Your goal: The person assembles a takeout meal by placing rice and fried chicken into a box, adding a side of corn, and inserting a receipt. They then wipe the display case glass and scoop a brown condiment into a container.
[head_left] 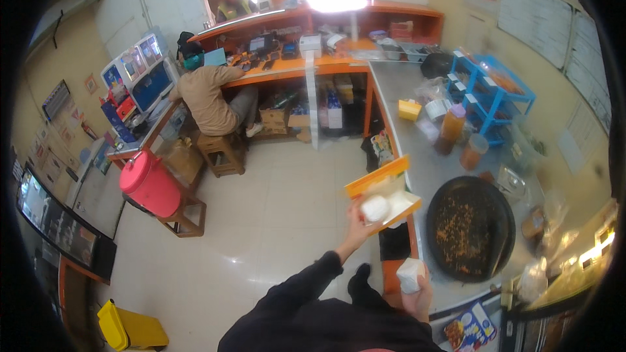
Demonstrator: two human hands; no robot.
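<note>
My left hand (pixel 358 225) holds up an open orange takeaway box (pixel 381 192) with white food inside, over the floor beside the steel counter (pixel 417 156). My right hand (pixel 417 290) is low near my body, shut on a small white wrapped packet (pixel 409 274). A large round black pan (pixel 471 227) with orange crumbs lies on the counter just right of both hands.
A seated person (pixel 210 94) in a tan top works at the orange desk (pixel 287 65) at the back. A red drum (pixel 151 186) on a wooden stand is at left, a yellow bin (pixel 127 329) at bottom left. Juice jugs (pixel 452 129) and a blue rack (pixel 492 88) stand on the counter.
</note>
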